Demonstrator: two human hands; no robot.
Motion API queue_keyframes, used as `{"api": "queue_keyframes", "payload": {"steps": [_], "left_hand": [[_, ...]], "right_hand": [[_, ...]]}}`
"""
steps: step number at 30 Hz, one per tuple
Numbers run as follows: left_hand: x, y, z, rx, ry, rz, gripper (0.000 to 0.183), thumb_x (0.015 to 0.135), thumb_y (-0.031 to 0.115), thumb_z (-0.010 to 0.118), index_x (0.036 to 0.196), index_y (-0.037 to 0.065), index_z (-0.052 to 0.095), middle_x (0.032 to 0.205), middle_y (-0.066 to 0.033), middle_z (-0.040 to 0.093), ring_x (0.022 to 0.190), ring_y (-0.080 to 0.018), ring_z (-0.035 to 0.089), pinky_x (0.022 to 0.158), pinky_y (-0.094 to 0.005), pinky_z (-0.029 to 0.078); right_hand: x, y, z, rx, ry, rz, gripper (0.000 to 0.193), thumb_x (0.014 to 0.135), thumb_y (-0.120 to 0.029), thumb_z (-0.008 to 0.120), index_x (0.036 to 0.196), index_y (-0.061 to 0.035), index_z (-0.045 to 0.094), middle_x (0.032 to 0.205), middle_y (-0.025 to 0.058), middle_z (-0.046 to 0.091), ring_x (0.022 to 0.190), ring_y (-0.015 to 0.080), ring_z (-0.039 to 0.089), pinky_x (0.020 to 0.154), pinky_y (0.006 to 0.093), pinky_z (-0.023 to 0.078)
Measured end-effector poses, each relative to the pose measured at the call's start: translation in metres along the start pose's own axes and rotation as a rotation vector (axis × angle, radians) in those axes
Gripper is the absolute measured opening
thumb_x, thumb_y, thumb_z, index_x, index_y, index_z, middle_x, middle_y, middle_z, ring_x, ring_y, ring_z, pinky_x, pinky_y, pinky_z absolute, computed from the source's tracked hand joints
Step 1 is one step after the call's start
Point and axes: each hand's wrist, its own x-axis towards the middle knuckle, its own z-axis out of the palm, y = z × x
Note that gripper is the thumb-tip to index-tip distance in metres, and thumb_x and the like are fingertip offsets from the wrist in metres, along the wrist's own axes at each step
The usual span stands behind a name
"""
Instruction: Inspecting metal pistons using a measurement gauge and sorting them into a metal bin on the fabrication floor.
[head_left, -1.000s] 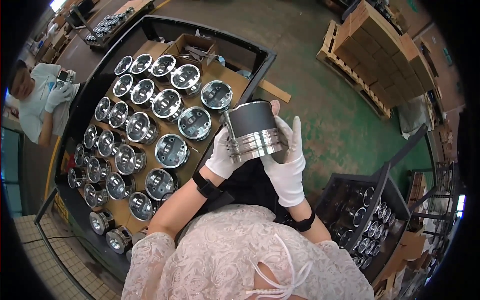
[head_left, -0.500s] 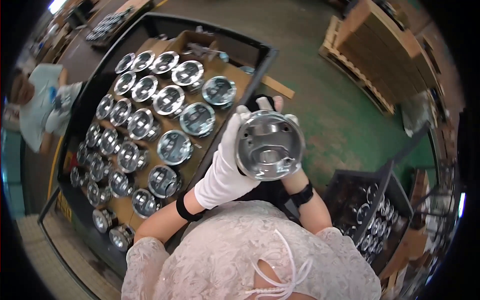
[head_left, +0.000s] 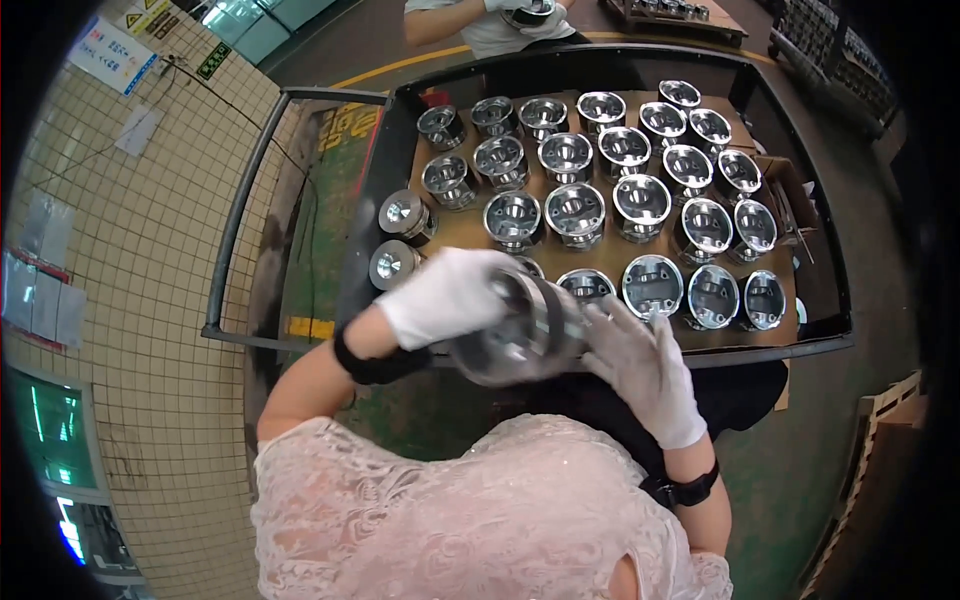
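Observation:
A silvery metal piston (head_left: 515,345), smeared by motion, is held tilted on its side in front of my chest. My left hand (head_left: 450,300), in a white glove, is closed on its upper left side. At the piston's right edge is my gloved right hand (head_left: 645,375), its fingers stretched out. Whether those fingertips touch the metal is unclear from the blur. Just beyond my hands, rows of similar pistons (head_left: 574,212) stand on brown cardboard (head_left: 450,232) in a dark metal cart (head_left: 700,358). Two at the cart's left end (head_left: 403,215) show a different, flatter face upward.
Across the cart, another person's gloved hands (head_left: 545,12) hold a piston. A bent metal rail (head_left: 235,225) juts from the cart's left end beside a tiled wall (head_left: 150,300). An open cardboard box (head_left: 785,190) sits at the cart's right end. Wooden pallet edges (head_left: 850,480) lie at right.
My view has swung left toward the wall. The piston, earlier hollow side up between both hands, is now tipped over. My right hand has shifted to its right side with fingers extended.

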Motion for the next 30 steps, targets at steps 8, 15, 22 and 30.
{"api": "queue_keyframes", "payload": {"steps": [8,15,22,30], "left_hand": [[0.064,-0.171,-0.077,0.395,0.142,-0.336,0.035,0.076,0.01,0.066,0.108,0.0,0.076,0.098,-0.0252,0.075,0.092,-0.0354,0.075,0.085,-0.0392,0.058],[0.168,-0.292,-0.028,0.547,-0.046,-0.277,0.039,0.077,0.015,0.067,0.113,0.007,0.076,0.11,-0.0231,0.074,0.106,-0.0397,0.07,0.095,-0.044,0.056],[0.173,-0.336,-0.019,0.379,0.124,-0.18,0.048,0.076,0.025,0.077,0.116,0.001,0.071,0.107,-0.0272,0.073,0.102,-0.0421,0.071,0.093,-0.045,0.057],[0.025,-0.189,0.032,0.448,-0.327,-0.426,0.111,0.073,0.064,0.08,0.144,-0.013,0.045,0.136,-0.0358,0.058,0.126,-0.0443,0.06,0.108,-0.0423,0.048]], "right_hand": [[-0.017,-0.015,-0.032,-0.246,0.246,-0.08,0.06,0.108,-0.035,0.05,0.158,-0.004,0.04,0.157,0.0152,0.047,0.146,0.0278,0.043,0.121,0.0469,0.03],[-0.028,-0.01,-0.041,-0.233,0.405,-0.046,0.055,0.105,-0.03,0.056,0.153,-0.0032,0.047,0.153,0.0128,0.054,0.144,0.025,0.046,0.119,0.0436,0.033],[-0.022,-0.009,-0.043,-0.265,0.443,-0.034,0.053,0.105,-0.029,0.056,0.151,-0.0022,0.049,0.152,0.013,0.055,0.141,0.0255,0.05,0.117,0.043,0.036],[-0.02,-0.007,-0.044,-0.276,0.423,-0.024,0.053,0.106,-0.028,0.054,0.15,-0.0002,0.048,0.151,0.0143,0.055,0.141,0.0261,0.05,0.117,0.0437,0.036]]}}
